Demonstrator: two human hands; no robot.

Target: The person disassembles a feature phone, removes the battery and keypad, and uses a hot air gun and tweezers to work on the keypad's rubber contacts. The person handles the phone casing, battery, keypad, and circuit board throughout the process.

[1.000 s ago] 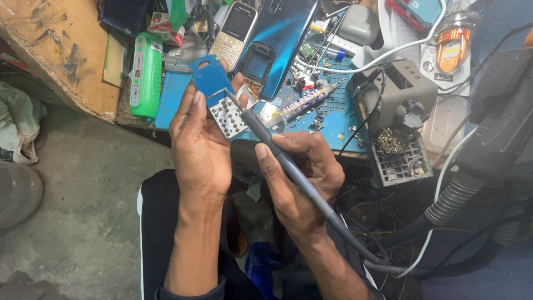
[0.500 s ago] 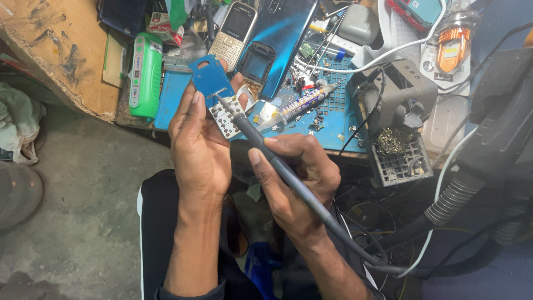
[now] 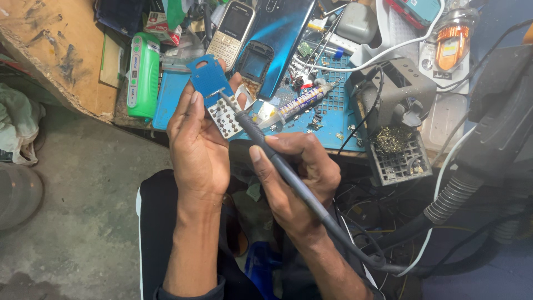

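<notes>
From the head camera, looking down, the left hand (image 3: 197, 147) is closed around a small blue circuit board (image 3: 214, 91), thumb along one edge and fingers behind it, holding it up in front of the blue work mat (image 3: 338, 119). The board's lower part is pale with rows of small contacts. The right hand (image 3: 297, 180) is wrapped in a pen grip around a dark soldering iron (image 3: 277, 164), whose thin tip touches the board near its middle. The iron's cable runs from the hand down and away from the mat, toward the person's lap.

On the mat, just beside the board, lies a syringe (image 3: 302, 103) with a printed label, among scattered small parts. Beyond the board, at the mat's far edge, sit a keypad phone (image 3: 233, 33), an empty black phone frame (image 3: 255, 64) and a dark blue phone back (image 3: 286, 39). To the mat's left stands a green battery pack (image 3: 143, 75). To its right is a grey iron stand (image 3: 397, 119) with brass wool in it, and a ribbed grey hose (image 3: 452, 197) hangs below that stand.
</notes>
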